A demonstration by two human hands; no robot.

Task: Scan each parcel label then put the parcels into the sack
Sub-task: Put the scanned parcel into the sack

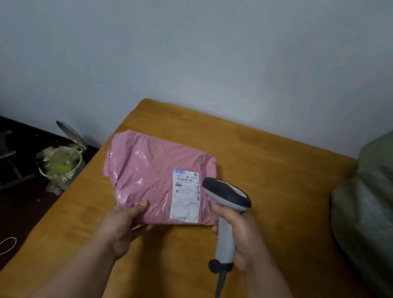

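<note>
Pinning pink parcel (155, 176) flat on desk (282, 179), left hand (123, 225) fingers pinching its edge | right hand (242, 237) wrapped round scanner (227, 212), aimed beside label (186, 195) | sack (379, 198) waiting close by

1. Pink parcel (151, 176): glossy, crinkled plastic mailer, lying flat on the worktop (282, 179), near its 9 o'clock edge.
2. Label (185, 195): white, barcoded, face up at the parcel's 4 o'clock corner.
3. Scanner (227, 212): grey handle, dark head, upright, head just beside the label at 3 o'clock.
4. Sack (375, 198): grey-green, slumped, at the worktop's 3 o'clock side.
</note>
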